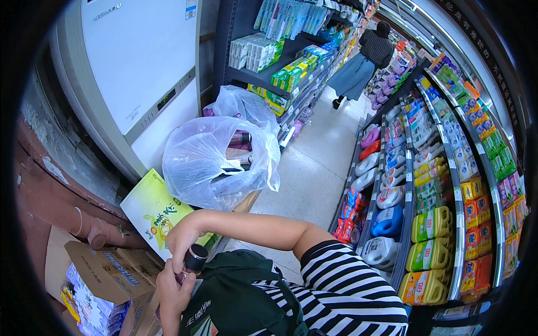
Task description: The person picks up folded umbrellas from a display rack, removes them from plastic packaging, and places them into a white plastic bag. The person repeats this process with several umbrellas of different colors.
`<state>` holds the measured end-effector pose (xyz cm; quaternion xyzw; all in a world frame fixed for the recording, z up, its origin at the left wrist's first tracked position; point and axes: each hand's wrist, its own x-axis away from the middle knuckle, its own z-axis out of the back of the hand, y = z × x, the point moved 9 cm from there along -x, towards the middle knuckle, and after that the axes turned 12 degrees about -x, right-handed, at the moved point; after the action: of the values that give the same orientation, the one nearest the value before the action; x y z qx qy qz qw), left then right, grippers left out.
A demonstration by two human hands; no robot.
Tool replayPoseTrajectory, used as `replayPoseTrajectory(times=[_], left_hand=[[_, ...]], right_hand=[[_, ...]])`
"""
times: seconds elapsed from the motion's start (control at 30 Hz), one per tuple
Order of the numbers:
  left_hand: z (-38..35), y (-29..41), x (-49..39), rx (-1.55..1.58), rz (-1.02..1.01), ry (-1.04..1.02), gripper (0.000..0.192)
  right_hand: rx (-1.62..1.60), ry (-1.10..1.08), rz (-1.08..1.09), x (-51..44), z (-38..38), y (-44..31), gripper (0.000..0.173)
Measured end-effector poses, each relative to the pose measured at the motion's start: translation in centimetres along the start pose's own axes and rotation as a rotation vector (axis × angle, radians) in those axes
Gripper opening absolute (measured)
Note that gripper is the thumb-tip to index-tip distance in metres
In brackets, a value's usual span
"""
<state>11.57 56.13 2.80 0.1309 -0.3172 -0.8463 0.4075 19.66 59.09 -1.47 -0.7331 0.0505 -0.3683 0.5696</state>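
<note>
Close to my dark green apron (pixel 239 290), both hands are on a bottle with a black cap (pixel 196 257) and a purplish body. My left hand (pixel 174 290) wraps the body from below, and most of it is hidden by the fingers. My right hand (pixel 185 235) reaches across from the striped sleeve, its fingers on the bottle beside the cap. Beyond my hands stands a translucent white plastic bag (pixel 197 155). Through its opening show dark-capped purple bottles (pixel 240 138).
A yellow-green printed box (pixel 168 210) lies beneath the bag. To the left are a white appliance (pixel 138 54) and an open cardboard carton (pixel 101 269) with purple packs. Shelves of detergent (pixel 428 252) line the right. A person (pixel 365 59) stands down the tiled aisle (pixel 302 176).
</note>
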Motion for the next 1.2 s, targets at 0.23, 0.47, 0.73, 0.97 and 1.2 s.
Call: replayPoseTrajectory(times=[0.23, 0.47, 0.73, 0.97, 1.2], left_hand=[[2.4, -1.4, 1.4, 0.600, 0.060, 0.129, 0.055], [3.4, -5.5, -2.7, 0.695, 0.244, 0.262, 0.036], [2.5, -5.8, -4.3, 0.792, 0.245, 0.258, 0.046], [2.8, -6.3, 1.3, 0.760, 0.347, 0.421, 0.066], [3.1, -4.8, 13.2, 0.489, 0.518, 0.634, 0.068]], right_hand=[[-0.845, -0.122, 0.232, 0.6, -2.4, 1.9, 0.036], [-0.548, 0.455, 1.027, 7.2, 0.5, -2.5, 0.050], [0.475, 0.907, 1.004, 11.4, -0.8, -5.7, 0.028], [-0.292, 0.642, 0.740, 5.1, 5.8, -4.3, 0.061], [-0.583, 0.117, 0.447, -3.3, -1.3, -4.6, 0.019]])
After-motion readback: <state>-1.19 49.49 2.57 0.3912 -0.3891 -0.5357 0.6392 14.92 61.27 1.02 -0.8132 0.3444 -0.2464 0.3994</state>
